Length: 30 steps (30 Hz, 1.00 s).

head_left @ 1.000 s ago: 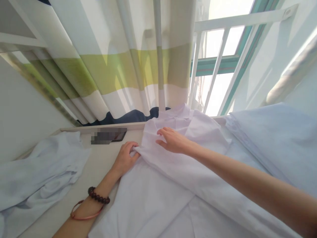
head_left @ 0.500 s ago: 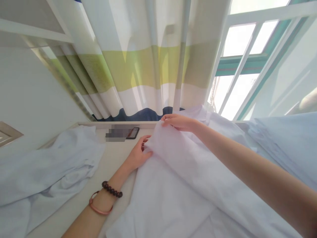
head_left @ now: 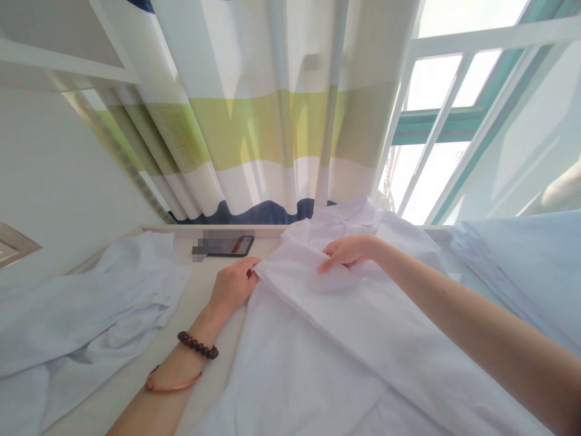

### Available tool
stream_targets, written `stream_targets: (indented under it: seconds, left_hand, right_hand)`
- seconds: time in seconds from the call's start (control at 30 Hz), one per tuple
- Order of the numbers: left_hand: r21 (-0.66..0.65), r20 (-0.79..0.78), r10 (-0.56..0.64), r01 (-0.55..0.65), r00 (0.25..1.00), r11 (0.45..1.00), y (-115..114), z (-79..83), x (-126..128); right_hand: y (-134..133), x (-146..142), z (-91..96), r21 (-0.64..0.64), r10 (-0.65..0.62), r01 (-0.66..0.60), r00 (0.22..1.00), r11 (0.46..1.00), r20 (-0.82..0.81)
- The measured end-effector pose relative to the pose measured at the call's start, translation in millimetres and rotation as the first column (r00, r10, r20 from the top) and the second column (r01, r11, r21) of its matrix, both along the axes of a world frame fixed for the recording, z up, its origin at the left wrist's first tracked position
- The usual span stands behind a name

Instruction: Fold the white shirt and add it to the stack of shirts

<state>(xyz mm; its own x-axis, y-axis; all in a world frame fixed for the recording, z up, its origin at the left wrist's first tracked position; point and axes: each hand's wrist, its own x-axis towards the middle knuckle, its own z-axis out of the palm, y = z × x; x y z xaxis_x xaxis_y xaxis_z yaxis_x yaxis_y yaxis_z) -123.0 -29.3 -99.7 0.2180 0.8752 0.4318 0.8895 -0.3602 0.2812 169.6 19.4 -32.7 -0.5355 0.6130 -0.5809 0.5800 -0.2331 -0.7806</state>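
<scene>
A large white garment [head_left: 313,339], perhaps a shirt or coat, lies spread over the pale surface, one part folded across it on a slant. My left hand [head_left: 233,284] pinches a corner of that fold at its left edge. It wears a dark bead bracelet and a copper-coloured bangle. Higher up on the cloth is my right hand [head_left: 349,251], its fingers curled and its thumb pressed to the fabric, closed on a bit of it. The right fingertips are partly hidden. Beyond the hands, the garment's upper part lies bunched near the back edge.
A phone [head_left: 231,246], partly blurred out, lies behind my left hand. Another crumpled white garment [head_left: 91,315] lies to the left. Folded white cloth [head_left: 531,260] is stacked at the right. A striped curtain [head_left: 254,127] hangs at the back, with a white railing [head_left: 442,115] before the window.
My right hand has left the garment's raised edge and moved down and right onto the cloth. My left hand has shifted slightly left and now pinches the corner; the fold lies flatter.
</scene>
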Motion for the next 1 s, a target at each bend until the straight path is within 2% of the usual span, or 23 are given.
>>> stream_targets:
  seconds: [0.07, 0.17, 0.23, 0.3, 0.43, 0.57, 0.63, 0.77, 0.9, 1.0]
  left_hand:
    - [0.053, -0.007, -0.037, 0.037, 0.999, 0.998, -1, -0.9, 5]
    - [0.125, -0.034, -0.147, 0.151, 0.988, 0.981, -2, -1.4, 15]
    - [0.147, -0.053, -0.207, 0.212, 0.977, 0.966, -2, -0.9, 19]
    - [0.142, -0.045, -0.222, 0.226, 0.974, 0.964, -2, -0.1, 19]
    - [0.064, 0.108, -0.119, 0.113, 0.987, 0.992, -2, 0.6, 11]
    - [0.015, 0.332, 0.005, -0.011, 0.943, 1.0, 0, -2.6, 1]
    - [-0.022, 0.431, 0.026, -0.018, 0.902, 1.0, 5, -6.5, -2]
    - [-0.116, 0.598, 0.034, 0.045, 0.801, 0.992, 13, -13.6, -3]
    - [-0.093, 0.572, -0.053, 0.129, 0.818, 0.987, 12, -10.6, -3]
    - [-0.152, 0.574, -0.026, 0.138, 0.818, 0.979, 10, -5.9, -4]
  right_hand:
    - [8, -7, 3.1, 0.102, -0.076, 0.076, 0.997, 0.992, 0.001]
    - [23, -26, 4.9, 0.292, -0.285, 0.257, 0.957, 0.921, 0.056]
    - [32, -40, 3.8, 0.331, -0.374, 0.329, 0.924, 0.884, 0.078]
    - [39, -52, 2.5, 0.329, -0.405, 0.367, 0.913, 0.87, 0.052]
    - [46, -70, 5.0, 0.327, -0.432, 0.446, 0.894, 0.833, -0.117]
    - [46, -76, 8.9, 0.292, -0.405, 0.525, 0.83, 0.799, -0.384]
    - [45, -74, 6.7, 0.243, -0.386, 0.53, 0.802, 0.813, -0.455]
    - [41, -67, -6.3, 0.073, -0.367, 0.447, 0.806, 0.891, -0.464]
    - [35, -59, -16.0, -0.021, -0.369, 0.396, 0.832, 0.918, -0.415]
    - [25, -51, -17.3, -0.112, -0.299, 0.279, 0.844, 0.954, -0.446]
